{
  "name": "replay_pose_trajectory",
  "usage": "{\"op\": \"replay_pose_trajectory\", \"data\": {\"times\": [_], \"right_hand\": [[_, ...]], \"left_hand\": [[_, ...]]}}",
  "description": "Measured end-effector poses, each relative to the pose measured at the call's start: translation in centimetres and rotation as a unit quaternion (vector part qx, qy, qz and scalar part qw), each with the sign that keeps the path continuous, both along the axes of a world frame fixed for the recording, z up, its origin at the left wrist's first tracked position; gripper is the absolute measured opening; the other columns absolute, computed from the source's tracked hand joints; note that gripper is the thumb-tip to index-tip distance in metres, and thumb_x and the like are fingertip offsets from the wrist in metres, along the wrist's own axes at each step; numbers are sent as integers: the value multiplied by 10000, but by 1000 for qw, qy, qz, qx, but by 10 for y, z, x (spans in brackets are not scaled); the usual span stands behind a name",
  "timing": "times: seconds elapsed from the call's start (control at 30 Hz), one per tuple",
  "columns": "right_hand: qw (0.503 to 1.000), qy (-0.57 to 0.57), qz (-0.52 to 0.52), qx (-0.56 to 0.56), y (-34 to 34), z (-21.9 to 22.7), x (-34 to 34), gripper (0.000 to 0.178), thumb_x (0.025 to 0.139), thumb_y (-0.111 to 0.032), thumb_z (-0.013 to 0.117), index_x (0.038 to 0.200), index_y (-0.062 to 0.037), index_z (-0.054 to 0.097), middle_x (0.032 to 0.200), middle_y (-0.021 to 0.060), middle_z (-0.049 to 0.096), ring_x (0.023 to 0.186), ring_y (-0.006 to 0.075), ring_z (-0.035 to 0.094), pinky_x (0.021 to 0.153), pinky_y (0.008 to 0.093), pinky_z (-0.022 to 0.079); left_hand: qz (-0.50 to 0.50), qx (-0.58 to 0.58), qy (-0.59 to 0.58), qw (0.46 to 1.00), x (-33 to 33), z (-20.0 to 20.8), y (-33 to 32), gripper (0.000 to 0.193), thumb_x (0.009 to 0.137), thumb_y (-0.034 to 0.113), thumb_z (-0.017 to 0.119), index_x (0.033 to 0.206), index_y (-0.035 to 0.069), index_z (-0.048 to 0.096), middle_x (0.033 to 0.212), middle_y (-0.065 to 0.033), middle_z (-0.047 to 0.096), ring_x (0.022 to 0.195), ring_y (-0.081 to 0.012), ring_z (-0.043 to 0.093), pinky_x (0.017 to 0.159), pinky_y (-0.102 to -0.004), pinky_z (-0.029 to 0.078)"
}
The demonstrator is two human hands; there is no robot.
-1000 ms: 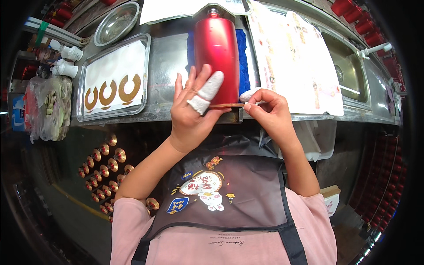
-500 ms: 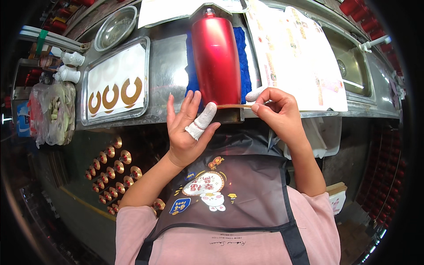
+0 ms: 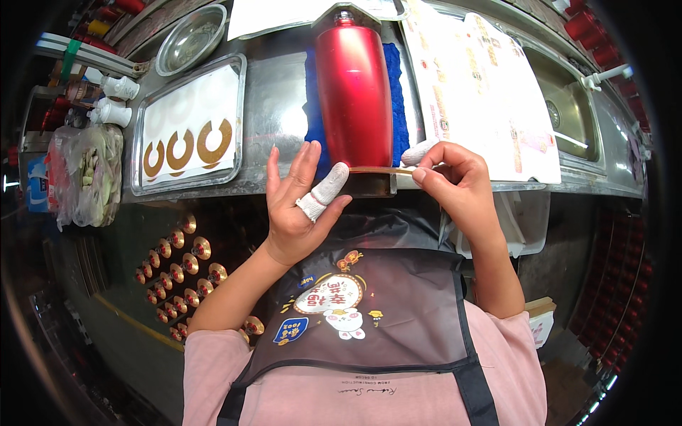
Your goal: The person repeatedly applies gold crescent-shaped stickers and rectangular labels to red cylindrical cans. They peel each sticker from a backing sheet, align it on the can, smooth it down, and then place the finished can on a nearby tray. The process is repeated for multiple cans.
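Observation:
A glossy red bottle (image 3: 354,92) lies on a blue cloth (image 3: 398,92), its threaded neck pointing away and its base toward me. Across the near end runs a thin gold-brown strip (image 3: 380,170). My left hand (image 3: 298,206) has its fingers spread. Its index finger, in a white cloth finger cover (image 3: 328,190), touches the strip's left end by the bottle's base. Between thumb and fingertips, my right hand (image 3: 455,177) pinches the other end. Another white finger cover (image 3: 418,151) is on a finger of that hand.
At left, a metal tray (image 3: 241,121) carries white paper with gold ring-shaped pieces; a metal bowl (image 3: 190,40) stands behind. Right of the bottle lies a white printed sheet (image 3: 483,99), beside a sink (image 3: 568,92). Several gold-and-red parts (image 3: 190,264) stand below the bench at left.
The right hand has moved slightly right, and a little more of the strip shows between the hands. The left index finger keeps its contact. The bench scene has shifted slightly in view.

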State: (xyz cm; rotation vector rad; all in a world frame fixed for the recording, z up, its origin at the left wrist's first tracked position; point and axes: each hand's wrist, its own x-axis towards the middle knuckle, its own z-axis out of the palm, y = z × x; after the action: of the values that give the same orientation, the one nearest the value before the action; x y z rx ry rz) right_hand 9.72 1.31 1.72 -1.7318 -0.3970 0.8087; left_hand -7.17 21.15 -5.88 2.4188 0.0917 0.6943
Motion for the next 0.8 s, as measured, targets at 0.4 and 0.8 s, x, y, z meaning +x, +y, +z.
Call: {"op": "replay_pose_trajectory", "data": {"times": [0.4,0.8], "right_hand": [[1000,3,-3,-5,2,-24,5,99,892,-86,726,854,-33,653,759,-53,612,627,-15,496,554,176,357],[999,10,37,-15,5,-24,2,101,880,-77,753,861,-28,667,753,-62,609,620,-21,475,549,174,343]], "left_hand": [[-10,108,-41,993,27,27,-5,445,735,131,826,1169,225,795,1467,-189,578,1257,-437,613,1147,-675,262],[13,-122,-32,992,40,7,-1,732,725,131,895,1399,51,621,1512,-185,540,1384,-370,533,1186,-592,271]]}}
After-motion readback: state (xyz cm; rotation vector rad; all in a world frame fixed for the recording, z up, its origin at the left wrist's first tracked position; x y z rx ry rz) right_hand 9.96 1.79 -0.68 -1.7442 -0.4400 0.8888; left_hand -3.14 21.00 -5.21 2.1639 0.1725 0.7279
